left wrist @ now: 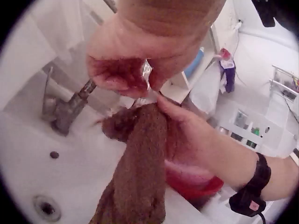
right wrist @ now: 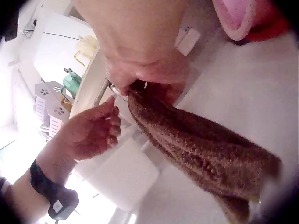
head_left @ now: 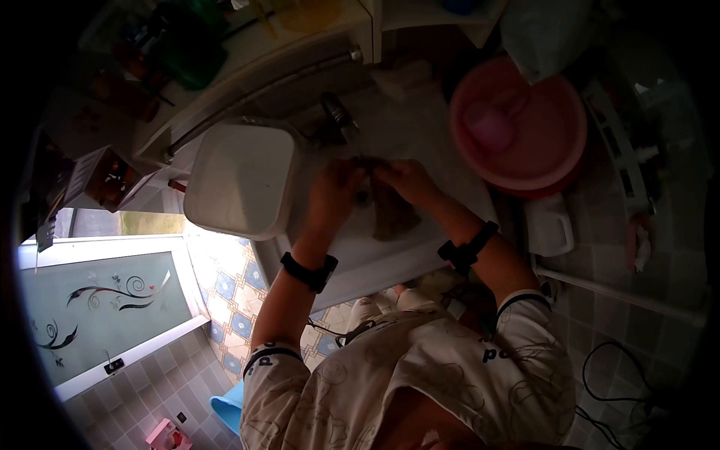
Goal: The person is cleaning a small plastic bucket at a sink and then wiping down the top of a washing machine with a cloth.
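A brown towel [right wrist: 201, 149] hangs from my right hand [head_left: 409, 180], which grips its upper end over the white sink [head_left: 345, 259]. In the left wrist view, the towel's folds drop below the right thumb. My left hand [right wrist: 96, 133] is beside the gripped end, its fingers loosely bent and nothing held in them. Water [left wrist: 147, 72] glints by the left palm in the left wrist view. The metal faucet [left wrist: 67, 109] stands behind the hands, and the drain [left wrist: 46, 208] lies in the basin below.
A white square tub [head_left: 240, 176] sits at the sink's left side. To the right stands a pink basin [head_left: 555, 142] with a pink scoop [head_left: 491, 127] inside. Above the sink runs a shelf [head_left: 247, 82] with a rail. A glass door [head_left: 120, 300] is at the lower left.
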Motion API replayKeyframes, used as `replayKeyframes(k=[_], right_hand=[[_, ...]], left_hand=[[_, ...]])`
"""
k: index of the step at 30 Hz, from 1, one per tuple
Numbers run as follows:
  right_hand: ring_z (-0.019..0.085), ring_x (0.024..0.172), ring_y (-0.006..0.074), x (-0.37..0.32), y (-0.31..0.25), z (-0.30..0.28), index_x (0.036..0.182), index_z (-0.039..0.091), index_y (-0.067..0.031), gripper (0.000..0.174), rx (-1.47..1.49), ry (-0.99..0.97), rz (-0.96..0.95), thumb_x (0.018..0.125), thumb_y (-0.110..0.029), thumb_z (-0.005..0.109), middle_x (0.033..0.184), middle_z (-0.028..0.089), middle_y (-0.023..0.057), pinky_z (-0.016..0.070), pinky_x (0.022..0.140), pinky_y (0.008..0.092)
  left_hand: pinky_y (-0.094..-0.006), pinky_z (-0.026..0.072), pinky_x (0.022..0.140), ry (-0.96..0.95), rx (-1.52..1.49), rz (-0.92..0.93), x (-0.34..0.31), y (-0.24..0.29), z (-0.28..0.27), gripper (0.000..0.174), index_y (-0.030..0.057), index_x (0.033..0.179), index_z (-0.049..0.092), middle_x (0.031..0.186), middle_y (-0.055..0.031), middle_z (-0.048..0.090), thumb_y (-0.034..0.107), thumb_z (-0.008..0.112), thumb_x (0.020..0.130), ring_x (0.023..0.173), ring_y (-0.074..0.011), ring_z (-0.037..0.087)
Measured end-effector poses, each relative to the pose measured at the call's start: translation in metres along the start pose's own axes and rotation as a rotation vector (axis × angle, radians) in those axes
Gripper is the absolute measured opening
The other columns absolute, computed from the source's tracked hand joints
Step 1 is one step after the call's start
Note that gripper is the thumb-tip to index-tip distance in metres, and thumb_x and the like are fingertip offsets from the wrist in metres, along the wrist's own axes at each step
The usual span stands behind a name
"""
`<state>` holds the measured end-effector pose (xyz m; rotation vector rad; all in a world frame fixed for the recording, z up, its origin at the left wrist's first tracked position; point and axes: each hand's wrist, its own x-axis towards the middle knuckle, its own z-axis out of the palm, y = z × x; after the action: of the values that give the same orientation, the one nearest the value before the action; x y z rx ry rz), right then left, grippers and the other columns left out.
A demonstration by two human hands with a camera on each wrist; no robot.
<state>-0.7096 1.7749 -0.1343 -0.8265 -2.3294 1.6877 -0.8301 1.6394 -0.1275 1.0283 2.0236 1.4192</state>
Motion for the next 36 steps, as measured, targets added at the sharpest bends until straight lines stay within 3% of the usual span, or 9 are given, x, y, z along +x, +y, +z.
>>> replayKeyframes(k=[5, 18, 20, 22, 26, 28, 32, 34, 36], right_hand=[[0.055, 0.06, 0.0132, -0.001, 0.002, 0.006, 0.079, 0.062, 0.002, 0.044, 0.188, 0.058, 0.0, 0.086, -0.04, 0.051, 0.064, 0.059, 0.0091, 0.043, 0.059, 0.0298], [0.058, 0.062, 0.0283, -0.005, 0.003, 0.017, 0.074, 0.061, -0.0017, 0.044, -0.012, 0.118, -0.128, 0.087, -0.041, 0.048, 0.066, 0.059, 0.0145, 0.0441, 0.058, 0.0359], [0.052, 0.06, 0.0203, -0.008, -0.003, 0.016, 0.075, 0.059, 0.0006, 0.043, 0.029, 0.068, -0.062, 0.089, -0.039, 0.049, 0.063, 0.055, 0.0118, 0.0423, 0.058, 0.0333], [0.046, 0.057, 0.0123, -0.008, -0.002, 0.017, 0.076, 0.057, 0.003, 0.042, 0.068, 0.022, 0.007, 0.09, -0.036, 0.049, 0.06, 0.052, 0.009, 0.0405, 0.057, 0.0307], [0.048, 0.057, 0.0154, -0.008, 0.007, 0.021, 0.08, 0.058, 0.0032, 0.041, -0.086, 0.007, -0.046, 0.09, -0.035, 0.049, 0.06, 0.052, 0.0118, 0.0414, 0.057, 0.0316], [0.05, 0.057, 0.0178, -0.008, 0.007, 0.022, 0.08, 0.058, 0.0034, 0.039, -0.09, 0.006, -0.039, 0.089, -0.033, 0.049, 0.061, 0.054, 0.0126, 0.042, 0.058, 0.0322], [0.057, 0.071, 0.0309, 0.01, 0.027, 0.018, 0.076, 0.055, 0.0016, 0.043, -0.137, 0.248, -0.254, 0.088, -0.038, 0.046, 0.07, 0.057, 0.0172, 0.0422, 0.064, 0.0373], [0.057, 0.072, 0.0303, 0.017, 0.029, 0.003, 0.081, 0.056, 0.0013, 0.04, -0.123, 0.341, -0.37, 0.088, -0.037, 0.046, 0.074, 0.057, 0.0181, 0.0428, 0.067, 0.0362], [0.056, 0.079, 0.0267, 0.018, 0.02, -0.01, 0.094, 0.056, 0.0004, 0.037, -0.375, 0.248, -0.152, 0.09, -0.035, 0.044, 0.085, 0.058, 0.0143, 0.0429, 0.073, 0.0359]], left_hand=[[-0.0304, 0.0435, 0.054, -0.239, 0.022, -0.459, 0.007, 0.001, 0.014, 0.038, 0.0015, 0.076, 0.064, 0.062, -0.0062, 0.06, 0.039, 0.06, 0.082, 0.056, -0.0144, 0.056], [-0.027, 0.0408, 0.051, -0.022, -0.351, -0.329, 0.0, -0.022, 0.031, 0.025, 0.0001, 0.079, 0.062, 0.064, -0.0057, 0.059, 0.023, 0.055, 0.084, 0.059, -0.0109, 0.053], [-0.0287, 0.0423, 0.052, 0.005, -0.349, -0.27, -0.004, -0.02, 0.03, 0.022, 0.0009, 0.078, 0.062, 0.064, -0.0084, 0.06, 0.021, 0.054, 0.084, 0.059, -0.0139, 0.056], [-0.0317, 0.0449, 0.058, -0.068, 0.245, -0.041, -0.006, -0.01, 0.025, 0.025, -0.0013, 0.093, 0.061, 0.077, -0.0124, 0.064, 0.021, 0.051, 0.086, 0.066, -0.0185, 0.061], [-0.0342, 0.0462, 0.059, -0.029, 0.448, -0.006, -0.01, -0.016, 0.031, 0.026, -0.001, 0.094, 0.06, 0.078, -0.0143, 0.064, 0.021, 0.05, 0.086, 0.068, -0.0225, 0.062], [-0.0438, 0.0457, 0.061, 0.128, 0.28, 0.053, -0.012, -0.02, 0.032, 0.018, 0.0006, 0.081, 0.06, 0.076, -0.0225, 0.059, 0.016, 0.051, 0.082, 0.071, -0.037, 0.059], [-0.0413, 0.0477, 0.07, 0.071, 0.086, -0.169, -0.011, -0.042, 0.019, 0.025, -0.0003, 0.094, 0.06, 0.089, -0.0219, 0.062, 0.017, 0.045, 0.085, 0.081, -0.0343, 0.06], [-0.0384, 0.0471, 0.081, -0.004, -1.152, -0.347, -0.013, -0.094, 0.012, 0.034, -0.0024, 0.11, 0.053, 0.11, -0.0185, 0.058, 0.017, 0.039, 0.086, 0.094, -0.0304, 0.058], [-0.0379, 0.0465, 0.084, 0.032, -1.257, -0.428, -0.015, -0.081, 0.008, 0.034, -0.0025, 0.112, 0.05, 0.112, -0.0159, 0.057, 0.017, 0.037, 0.087, 0.096, -0.0287, 0.057]])
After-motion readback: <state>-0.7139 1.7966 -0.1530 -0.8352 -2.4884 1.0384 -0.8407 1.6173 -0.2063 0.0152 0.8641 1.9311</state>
